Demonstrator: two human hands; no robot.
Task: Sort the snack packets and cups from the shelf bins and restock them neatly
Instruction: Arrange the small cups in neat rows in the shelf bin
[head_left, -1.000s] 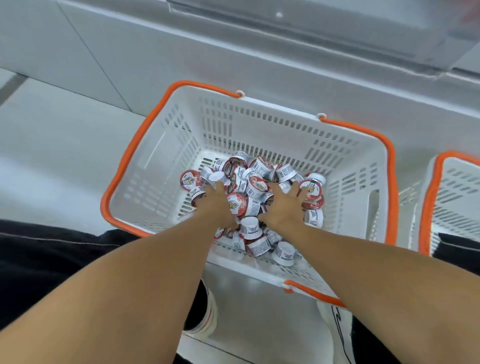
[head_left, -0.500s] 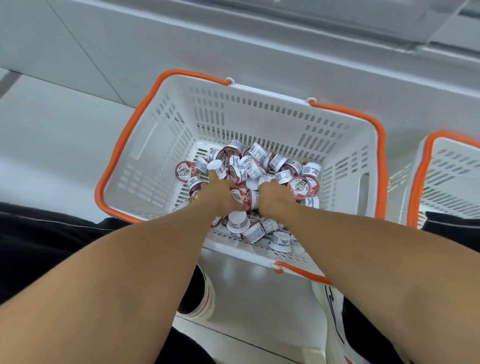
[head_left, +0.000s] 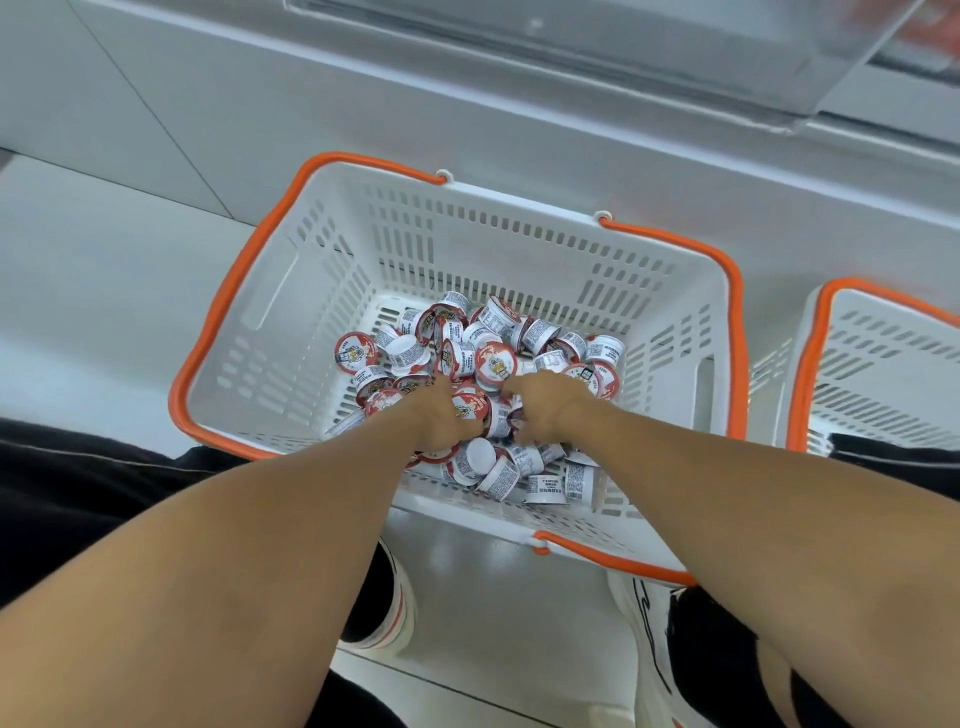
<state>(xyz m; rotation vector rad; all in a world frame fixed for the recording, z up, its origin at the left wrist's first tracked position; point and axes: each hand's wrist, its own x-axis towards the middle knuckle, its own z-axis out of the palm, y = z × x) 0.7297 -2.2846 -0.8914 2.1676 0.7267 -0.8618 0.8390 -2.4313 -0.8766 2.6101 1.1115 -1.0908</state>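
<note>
A white basket with an orange rim stands on the floor and holds a heap of several small cups with red-and-white lids. Both my hands are down in the heap, close together at its middle. My left hand has its fingers curled into the cups beside a red-lidded cup. My right hand is curled over the cups just to the right, its fingertips buried among them. How many cups each hand holds is hidden.
A second orange-rimmed white basket stands at the right edge. A white shelf unit rises right behind the baskets, with a clear bin front above. My shoes are on the white floor below the basket.
My hands have drawn closer together in the middle of the heap, and their fingers have curled in over the cups. The basket has stayed where it was.
</note>
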